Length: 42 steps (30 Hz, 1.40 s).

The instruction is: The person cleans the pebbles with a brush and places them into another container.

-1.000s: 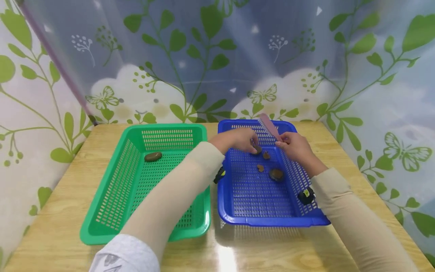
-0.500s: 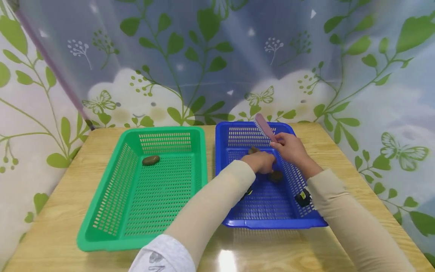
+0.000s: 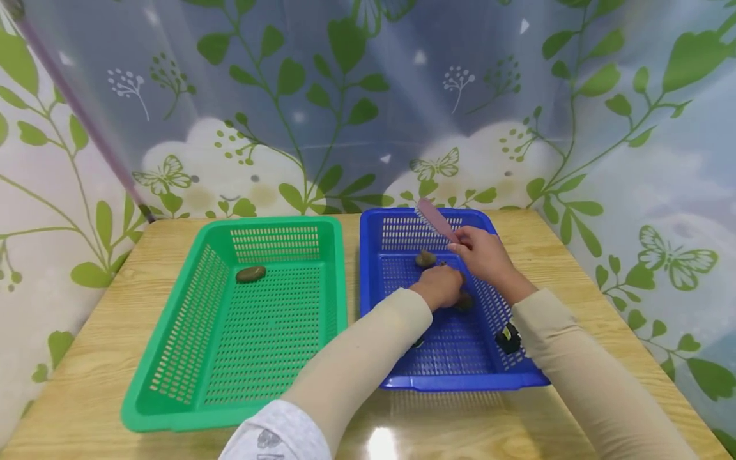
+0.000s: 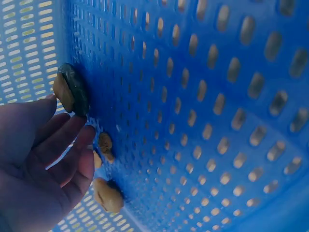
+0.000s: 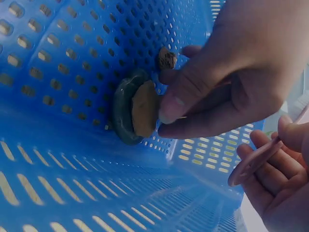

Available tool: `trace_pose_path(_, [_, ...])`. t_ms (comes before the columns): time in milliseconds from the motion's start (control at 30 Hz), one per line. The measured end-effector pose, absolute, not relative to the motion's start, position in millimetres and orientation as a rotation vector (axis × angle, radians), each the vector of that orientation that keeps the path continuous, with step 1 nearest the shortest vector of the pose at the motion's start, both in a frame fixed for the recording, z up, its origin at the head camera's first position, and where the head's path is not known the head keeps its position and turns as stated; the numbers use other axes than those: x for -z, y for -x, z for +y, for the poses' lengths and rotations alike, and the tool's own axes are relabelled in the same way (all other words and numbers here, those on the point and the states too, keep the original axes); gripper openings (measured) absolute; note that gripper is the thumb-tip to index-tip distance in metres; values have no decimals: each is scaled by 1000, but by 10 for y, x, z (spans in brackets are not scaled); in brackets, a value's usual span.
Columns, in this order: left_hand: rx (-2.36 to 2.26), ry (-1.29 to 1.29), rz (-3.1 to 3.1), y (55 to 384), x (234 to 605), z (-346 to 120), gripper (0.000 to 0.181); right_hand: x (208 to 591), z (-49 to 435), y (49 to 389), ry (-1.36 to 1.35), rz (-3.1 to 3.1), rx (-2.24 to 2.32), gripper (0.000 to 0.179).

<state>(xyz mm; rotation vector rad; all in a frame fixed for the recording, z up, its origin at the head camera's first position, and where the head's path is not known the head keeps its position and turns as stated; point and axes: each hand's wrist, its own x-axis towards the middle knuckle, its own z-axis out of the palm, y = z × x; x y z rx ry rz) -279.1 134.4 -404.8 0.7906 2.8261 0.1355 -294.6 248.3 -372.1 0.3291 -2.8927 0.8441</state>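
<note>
Inside the blue basket [image 3: 374,319], my left hand [image 3: 439,286] reaches down to a dark green stone [image 5: 124,111] with a flat tan piece [image 5: 145,108] lying against it. In the left wrist view, the thumb is at the tan piece and the fingers extend loosely beside the stone; a firm grip is not visible. My right hand [image 3: 485,255] pinches the handle end of a pink comb [image 3: 435,218] above the basket's back right, its teeth facing left. A rounded brownish stone [image 3: 425,259] and a small brown piece [image 4: 105,142] lie nearby.
A green basket [image 3: 155,358] stands to the left, holding one oblong brown stone [image 3: 250,274] near its back left corner. Both baskets rest on a wooden table [image 3: 75,396]. A leaf-patterned curtain [image 3: 287,128] hangs behind and along the sides.
My left hand has left the rounded stone at the back and come forward and right to the dark green stone. The comb has shifted slightly left, still in my right hand.
</note>
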Motion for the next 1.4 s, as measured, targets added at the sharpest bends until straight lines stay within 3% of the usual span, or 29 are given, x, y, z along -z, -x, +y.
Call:
trace_pose_path(200, [-280,-718,2807,2778,4086,1326,38,3739,2484,2961,-330,-2883,-823,29])
trace_pose_path(800, [-475,-574,2761,2716,4031,1295,36,3722,2456,2974,-330,-2897,-847,33])
trace_pose_path(1067, [-584,-537,2842,2772,3871,1218,24,3679,2394,2962,-335,-2879,-846,33])
trace_pose_path(1167, [-726,-441,2835,2812,3761,1164,19,3615,2372,2950,-342,-2853,-859,34])
trace_pose_path(1300, [-1145,-237,2606,2852,3643,1070,30,3510,2348,2927,-361,-2822,-879,35])
trace_pose_path(1400, [-1490,-93,2325,2860,3582,974,20,3465,2336,2900,-383,-2808,-884,35])
